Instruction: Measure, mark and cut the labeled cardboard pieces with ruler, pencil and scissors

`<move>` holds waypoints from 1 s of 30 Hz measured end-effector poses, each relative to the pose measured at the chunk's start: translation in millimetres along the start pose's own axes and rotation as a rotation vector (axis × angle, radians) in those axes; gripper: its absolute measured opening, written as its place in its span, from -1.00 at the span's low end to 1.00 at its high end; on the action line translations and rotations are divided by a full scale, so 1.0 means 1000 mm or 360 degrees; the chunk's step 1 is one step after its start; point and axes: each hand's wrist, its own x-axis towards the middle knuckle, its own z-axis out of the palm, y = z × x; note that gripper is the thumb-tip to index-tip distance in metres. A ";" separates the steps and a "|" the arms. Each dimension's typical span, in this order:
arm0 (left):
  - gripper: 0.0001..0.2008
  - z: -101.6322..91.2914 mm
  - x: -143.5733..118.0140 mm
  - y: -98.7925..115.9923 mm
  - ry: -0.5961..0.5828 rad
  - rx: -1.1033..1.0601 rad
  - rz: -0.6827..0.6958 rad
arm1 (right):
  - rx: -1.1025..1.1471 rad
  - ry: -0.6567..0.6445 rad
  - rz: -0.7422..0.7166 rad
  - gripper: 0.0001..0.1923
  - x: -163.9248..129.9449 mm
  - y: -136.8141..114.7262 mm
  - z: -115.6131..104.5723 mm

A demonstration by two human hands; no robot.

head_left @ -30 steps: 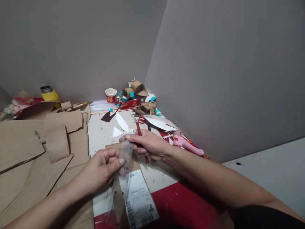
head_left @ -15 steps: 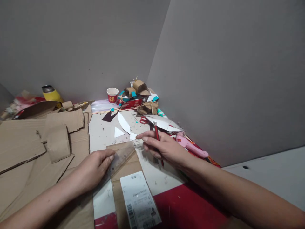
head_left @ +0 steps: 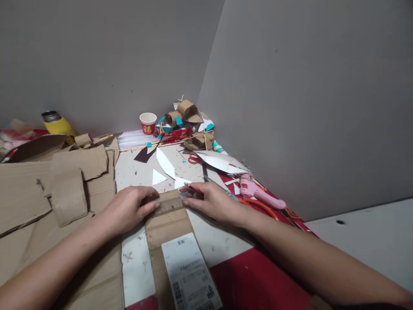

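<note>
We see the left hand [head_left: 129, 209] pressing its fingertips flat on the left end of a clear ruler [head_left: 169, 204], its grip loose, not closed round anything. The ruler lies across the top edge of a cardboard piece [head_left: 167, 226] on the desk [head_left: 135, 172]. The right hand [head_left: 211, 202] steadies the ruler's right end with its fingertips, while its grip pinches a red pen [head_left: 193, 189] between thumb and fingers, the pen lying nearly level over the ruler's end. A white label [head_left: 190, 271] sits on the cardboard below the ruler. Just right of the right hand lies a pink glue gun [head_left: 260, 193]. White paper scraps [head_left: 164, 165] lie beyond the ruler, red scissors [head_left: 193, 158] further back. A red cup [head_left: 148, 123] stands near the wall, a yellow bottle [head_left: 56, 125] far left. Torn cardboard sheets [head_left: 48, 189] cover the left of the desk.
</note>
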 end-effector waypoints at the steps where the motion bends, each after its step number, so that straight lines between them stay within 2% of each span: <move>1: -0.75 -0.002 0.000 -0.002 -0.0007 -0.0003 -0.0002 | 0.0028 0.0017 -0.0009 -0.87 0.002 0.003 0.002; 5: -0.75 -0.010 0.001 -0.012 -0.0026 -0.0033 -0.0005 | 0.0043 0.0126 -0.0035 -0.81 0.008 0.011 0.006; 9: -0.71 -0.015 0.003 -0.027 -0.0005 -0.0086 -0.0027 | 0.0225 0.0305 0.0058 -0.79 0.007 0.009 -0.001; 13: -0.69 -0.016 0.004 -0.037 0.0027 -0.0113 -0.0046 | 0.0685 0.0425 0.0290 -0.63 0.003 0.002 -0.016; 17: -0.68 -0.015 0.008 -0.040 0.0039 -0.0097 -0.0034 | 0.1301 0.0469 0.0402 -0.55 0.003 -0.003 -0.028; 20: -0.65 -0.015 0.011 -0.041 0.0020 -0.0064 -0.0011 | 0.1558 0.0505 0.0508 -0.48 0.004 -0.005 -0.033; 25: -0.63 -0.015 0.014 -0.044 -0.0024 0.0038 0.0014 | 0.1579 0.0458 0.0479 -0.32 0.004 -0.003 -0.034; 30: -0.65 -0.014 0.015 -0.044 -0.0002 0.0171 0.0068 | 0.1592 0.0282 0.0512 -0.33 0.001 0.000 -0.026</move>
